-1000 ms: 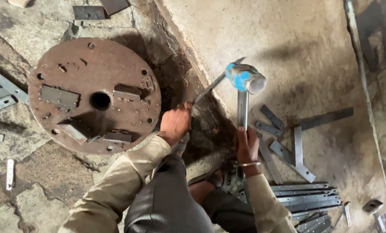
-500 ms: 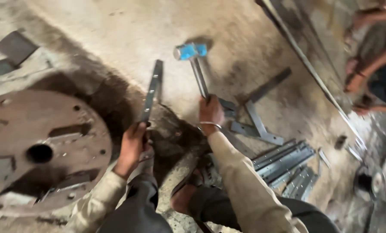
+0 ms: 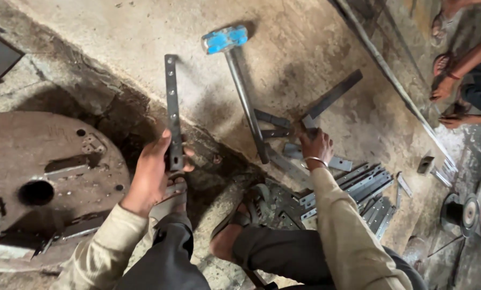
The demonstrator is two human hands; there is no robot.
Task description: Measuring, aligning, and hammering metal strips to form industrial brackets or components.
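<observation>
My left hand (image 3: 153,174) grips the lower end of a flat grey metal strip (image 3: 171,102) with a row of holes, held pointing away from me over the concrete floor. A hammer with a blue head (image 3: 224,38) and a long steel handle (image 3: 246,102) lies on the floor between my hands, free of both. My right hand (image 3: 316,146) closes on the near end of a dark angled metal strip (image 3: 334,95) that rests on the floor. Short dark strips (image 3: 272,119) lie just left of that hand. My sandalled foot (image 3: 235,225) shows between my arms.
A big round rusty steel disc (image 3: 63,161) with a centre hole lies at the left. A pile of grey metal strips (image 3: 361,188) sits by my right arm. A long rod (image 3: 391,80) runs along the right. Another person's hands and feet (image 3: 452,80) are at top right. A small wheel (image 3: 460,212) lies at the right edge.
My right hand has let go of the hammer, which now lies on the floor, and has moved right onto the angled strip. My left hand still holds the holed strip.
</observation>
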